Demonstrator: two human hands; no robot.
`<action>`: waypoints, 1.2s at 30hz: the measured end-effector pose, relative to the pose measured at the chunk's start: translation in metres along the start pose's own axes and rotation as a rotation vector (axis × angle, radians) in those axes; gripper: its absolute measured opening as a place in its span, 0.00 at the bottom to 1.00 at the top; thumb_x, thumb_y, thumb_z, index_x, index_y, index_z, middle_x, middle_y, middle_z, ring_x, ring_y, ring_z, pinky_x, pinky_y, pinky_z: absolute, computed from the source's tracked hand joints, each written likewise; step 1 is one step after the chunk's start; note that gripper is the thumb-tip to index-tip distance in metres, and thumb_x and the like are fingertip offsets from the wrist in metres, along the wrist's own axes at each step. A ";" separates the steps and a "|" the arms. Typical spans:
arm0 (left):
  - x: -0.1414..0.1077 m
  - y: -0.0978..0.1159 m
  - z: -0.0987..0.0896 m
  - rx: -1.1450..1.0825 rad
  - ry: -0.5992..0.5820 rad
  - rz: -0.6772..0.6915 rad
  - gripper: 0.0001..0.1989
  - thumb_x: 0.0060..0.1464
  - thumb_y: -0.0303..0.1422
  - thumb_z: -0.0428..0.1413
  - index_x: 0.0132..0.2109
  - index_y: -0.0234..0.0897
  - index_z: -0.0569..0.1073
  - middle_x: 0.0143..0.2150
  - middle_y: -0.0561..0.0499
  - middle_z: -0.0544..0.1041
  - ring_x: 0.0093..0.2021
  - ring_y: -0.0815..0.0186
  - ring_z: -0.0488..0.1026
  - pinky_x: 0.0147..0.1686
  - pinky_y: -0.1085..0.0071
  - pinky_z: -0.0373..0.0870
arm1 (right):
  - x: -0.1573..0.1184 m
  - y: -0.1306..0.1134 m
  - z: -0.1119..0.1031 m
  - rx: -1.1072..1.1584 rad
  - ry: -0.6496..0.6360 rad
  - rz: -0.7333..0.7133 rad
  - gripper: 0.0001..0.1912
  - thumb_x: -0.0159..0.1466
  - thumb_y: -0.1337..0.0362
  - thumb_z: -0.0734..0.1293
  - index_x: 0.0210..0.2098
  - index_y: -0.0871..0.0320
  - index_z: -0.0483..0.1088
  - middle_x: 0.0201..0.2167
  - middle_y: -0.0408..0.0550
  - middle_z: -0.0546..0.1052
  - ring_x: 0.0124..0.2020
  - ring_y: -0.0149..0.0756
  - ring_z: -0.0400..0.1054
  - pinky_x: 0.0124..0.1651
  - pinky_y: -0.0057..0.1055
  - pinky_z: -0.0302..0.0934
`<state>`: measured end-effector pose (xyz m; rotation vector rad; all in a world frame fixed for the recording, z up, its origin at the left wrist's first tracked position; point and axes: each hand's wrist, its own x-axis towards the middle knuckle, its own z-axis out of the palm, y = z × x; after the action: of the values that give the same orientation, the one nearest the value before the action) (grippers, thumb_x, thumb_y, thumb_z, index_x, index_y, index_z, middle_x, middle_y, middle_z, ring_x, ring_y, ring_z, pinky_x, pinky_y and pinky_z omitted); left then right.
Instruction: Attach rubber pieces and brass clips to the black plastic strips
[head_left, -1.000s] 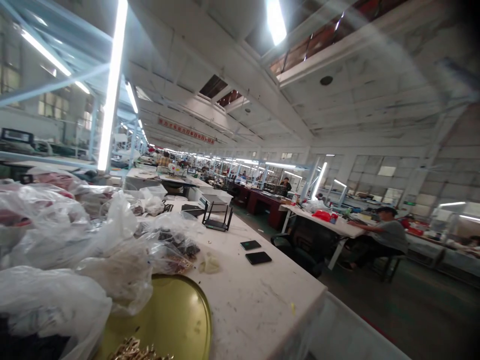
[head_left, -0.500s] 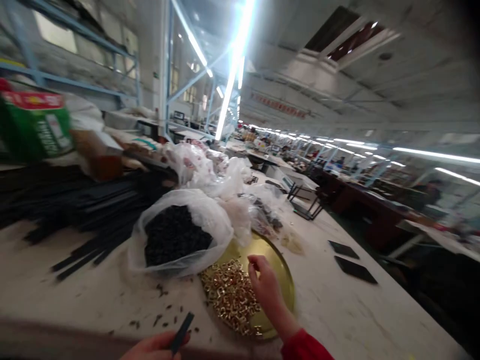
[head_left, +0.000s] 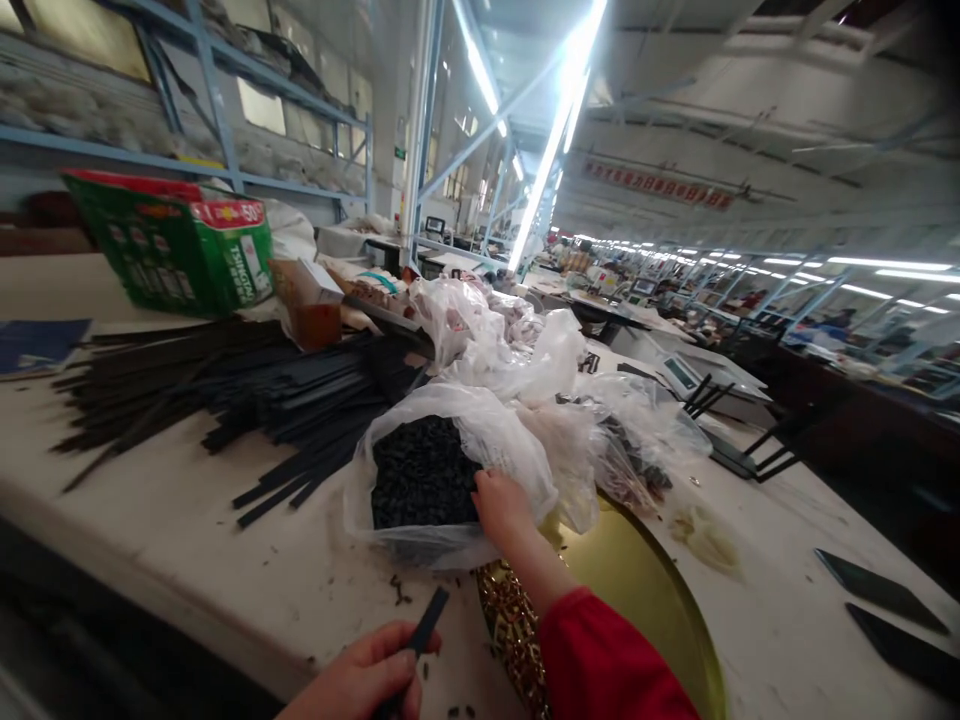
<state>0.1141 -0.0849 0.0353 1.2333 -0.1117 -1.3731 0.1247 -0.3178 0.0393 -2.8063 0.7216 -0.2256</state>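
My left hand, at the bottom, is closed round a short dark strip, whose flat end sticks up past the thumb. My right hand, in a red sleeve, is at the right inner side of an open white plastic bag. Small black pieces fill this bag. The right fingers are curled together against the pieces; what is between them, if anything, is hidden. Under my right forearm lies a round gold tray with a heap of shiny gold metal fittings on its left part.
Bundles of long dark strips lie on the table to the left, before a green bag and a cardboard box. More plastic bags are behind. Dark flat panels lie at right. Loose dark bits dot the tabletop.
My right hand has moved from above the gold tray to the bag of black pieces. My left hand still holds the strip. The view has turned left.
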 end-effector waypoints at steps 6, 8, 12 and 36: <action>-0.003 0.005 0.001 0.003 0.018 0.064 0.24 0.39 0.40 0.54 0.44 0.33 0.65 0.22 0.55 0.71 0.13 0.76 0.56 0.12 0.80 0.49 | -0.007 -0.004 0.004 0.107 -0.006 0.036 0.12 0.58 0.75 0.59 0.39 0.60 0.68 0.39 0.56 0.73 0.41 0.41 0.68 0.42 0.34 0.57; -0.013 0.007 0.005 -0.007 0.022 0.074 0.22 0.40 0.37 0.54 0.44 0.32 0.65 0.23 0.55 0.72 0.15 0.76 0.58 0.13 0.80 0.51 | -0.013 -0.003 0.001 0.205 0.017 0.023 0.14 0.56 0.76 0.59 0.40 0.61 0.68 0.41 0.56 0.72 0.43 0.41 0.66 0.45 0.34 0.56; -0.032 0.009 0.012 -0.005 -0.003 0.073 0.20 0.41 0.35 0.53 0.43 0.32 0.66 0.25 0.54 0.72 0.16 0.75 0.60 0.14 0.81 0.52 | -0.042 0.000 -0.007 0.453 0.074 0.042 0.10 0.56 0.72 0.60 0.37 0.60 0.68 0.38 0.52 0.72 0.40 0.39 0.65 0.45 0.35 0.57; -0.038 -0.027 0.035 0.253 -0.008 0.086 0.20 0.41 0.42 0.56 0.38 0.31 0.72 0.21 0.58 0.62 0.21 0.73 0.56 0.20 0.78 0.50 | -0.207 -0.024 0.002 1.933 -0.035 0.666 0.16 0.45 0.59 0.76 0.31 0.59 0.72 0.23 0.41 0.73 0.21 0.23 0.65 0.24 0.19 0.60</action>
<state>0.0606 -0.0691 0.0535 1.4155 -0.3488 -1.3179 -0.0430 -0.1953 0.0249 -0.7087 0.6949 -0.4044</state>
